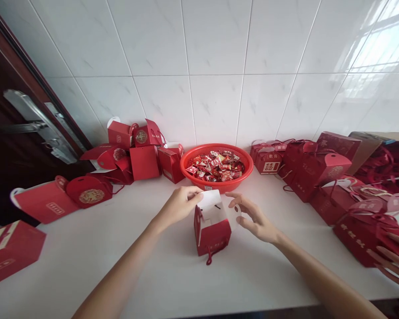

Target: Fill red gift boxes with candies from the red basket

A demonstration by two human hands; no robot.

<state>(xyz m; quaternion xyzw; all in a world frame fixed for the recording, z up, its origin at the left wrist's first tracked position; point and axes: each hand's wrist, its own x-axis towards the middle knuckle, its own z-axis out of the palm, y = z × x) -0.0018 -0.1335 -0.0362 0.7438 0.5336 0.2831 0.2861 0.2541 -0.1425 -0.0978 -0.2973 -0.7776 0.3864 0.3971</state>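
Observation:
An upright red gift box (214, 235) with its top flaps unfolded and its white inside showing stands on the white table (153, 270). A dark red cord hangs from its near side. My left hand (178, 206) pinches the box's white back flap at its left corner. Beside the right flap is my right hand (254, 219), its fingers apart around the round white tab, with the thumb close to the tab's edge. Behind the box sits a red plastic basket (216, 185) holding several wrapped candies (216, 166).
Red boxes (144, 163) line the left back, one red box (13, 252) lies at the left edge, and filled-looking boxes (306, 170) stand at right. Another person's hand (394, 261) touches a box at the right edge. A tiled wall rises behind.

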